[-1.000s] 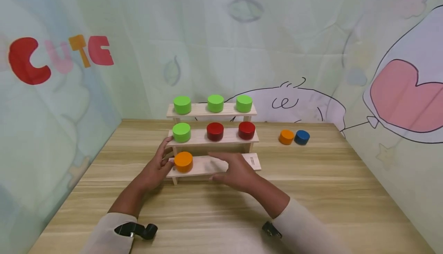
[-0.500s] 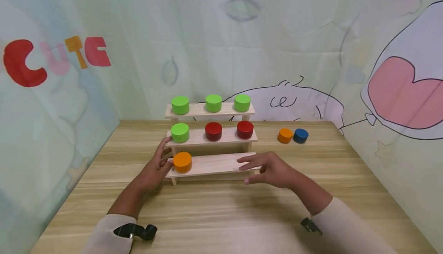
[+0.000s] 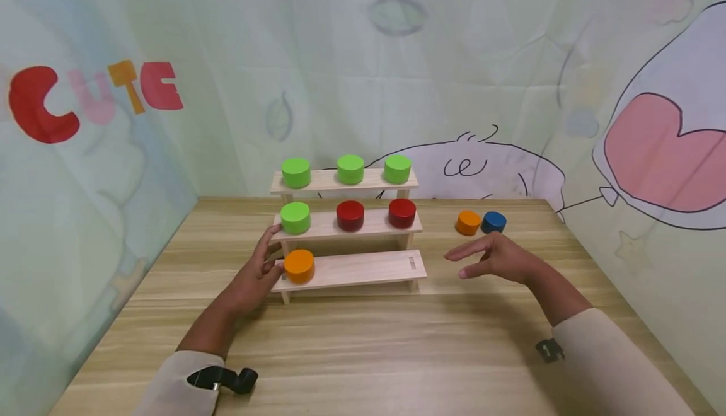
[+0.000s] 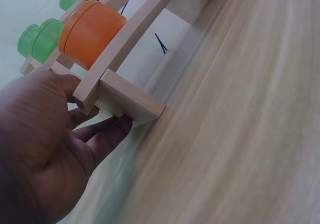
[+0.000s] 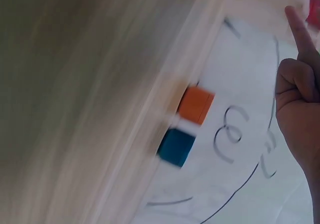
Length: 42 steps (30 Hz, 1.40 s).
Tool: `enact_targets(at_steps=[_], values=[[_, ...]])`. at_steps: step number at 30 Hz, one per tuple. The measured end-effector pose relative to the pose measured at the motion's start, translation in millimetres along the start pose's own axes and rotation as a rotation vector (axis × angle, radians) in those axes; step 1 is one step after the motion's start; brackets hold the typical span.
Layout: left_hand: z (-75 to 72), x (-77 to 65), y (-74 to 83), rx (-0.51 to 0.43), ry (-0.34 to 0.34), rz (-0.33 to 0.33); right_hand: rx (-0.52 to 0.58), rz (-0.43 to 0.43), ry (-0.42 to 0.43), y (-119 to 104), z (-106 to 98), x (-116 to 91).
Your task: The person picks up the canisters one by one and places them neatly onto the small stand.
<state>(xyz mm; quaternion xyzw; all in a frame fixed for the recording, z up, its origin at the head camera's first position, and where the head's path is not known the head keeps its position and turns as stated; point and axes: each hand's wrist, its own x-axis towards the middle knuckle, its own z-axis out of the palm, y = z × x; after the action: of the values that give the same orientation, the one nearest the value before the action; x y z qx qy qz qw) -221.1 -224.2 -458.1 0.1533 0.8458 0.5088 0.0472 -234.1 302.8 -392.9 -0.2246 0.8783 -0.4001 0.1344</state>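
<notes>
A three-tier wooden display stand (image 3: pixel 363 269) stands on the table. My left hand (image 3: pixel 252 280) holds its left end; in the left wrist view the fingers (image 4: pixel 107 136) lie against the side panel under the lowest shelf. Beside the thumb, an orange disc (image 3: pixel 299 266) sits at that shelf's left end. The middle shelf bears a green disc (image 3: pixel 295 218) and two red discs (image 3: pixel 350 215). Three green discs (image 3: pixel 350 169) line the top shelf. Right of the stand, my right hand (image 3: pixel 501 260) is above the table, fingers extended and holding nothing.
Behind my right hand, a second orange disc (image 3: pixel 467 222) and a blue disc (image 3: pixel 494 222) rest side by side on the wood-grain table (image 3: pixel 363 353). A printed cloth backdrop (image 3: pixel 317 75) closes off the back and both sides.
My right hand has swept rightward from over the lowest shelf, past the stand's right end, towards the two loose discs. My left hand has stayed at the stand's left end.
</notes>
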Motion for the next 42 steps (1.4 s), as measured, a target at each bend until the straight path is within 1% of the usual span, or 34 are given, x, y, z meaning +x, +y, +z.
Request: enact_targets(at_steps=[4, 8, 11, 15, 17, 23, 26, 31, 33, 39, 42], values=[[-0.1, -2.1, 1.1, -0.003, 0.0, -0.006, 0.012, 0.041, 0.037, 12.3, -15.1, 3.7], [-0.4, -3.9, 1.4, -0.007, 0.003, -0.004, 0.018, 0.123, 0.09, 22.5, -28.3, 10.6], [-0.1, -3.7, 0.0, -0.011, 0.001, 0.005, 0.022, 0.168, 0.14, 29.9, -35.6, 17.0], [0.8, -2.9, -2.8, -0.008, 0.0, 0.009, 0.01, 0.184, 0.179, 37.6, -42.6, 25.8], [0.9, -2.7, -4.0, -0.004, 0.001, -0.001, 0.011, 0.205, 0.193, 39.9, -45.7, 29.9], [-1.5, -2.2, -5.5, 0.009, -0.001, -0.017, 0.091, 0.243, 0.232, 40.5, -54.6, 39.6], [-2.1, -2.1, -5.4, 0.007, -0.003, -0.011, 0.093, 0.264, 0.244, 42.3, -58.0, 44.8], [-2.0, -3.2, -4.6, 0.0, -0.007, -0.009, 0.09, 0.352, 0.265, 49.8, -62.8, 48.5], [-1.8, -3.1, -3.4, -0.003, -0.007, -0.008, 0.094, 0.374, 0.274, 52.5, -65.1, 48.7], [-0.2, -0.7, -2.1, -0.012, -0.008, 0.007, 0.062, 0.396, 0.266, 59.4, -66.5, 50.1], [-2.4, -0.9, -0.7, -0.008, -0.007, 0.003, 0.024, 0.378, 0.257, 60.8, -66.4, 56.2]])
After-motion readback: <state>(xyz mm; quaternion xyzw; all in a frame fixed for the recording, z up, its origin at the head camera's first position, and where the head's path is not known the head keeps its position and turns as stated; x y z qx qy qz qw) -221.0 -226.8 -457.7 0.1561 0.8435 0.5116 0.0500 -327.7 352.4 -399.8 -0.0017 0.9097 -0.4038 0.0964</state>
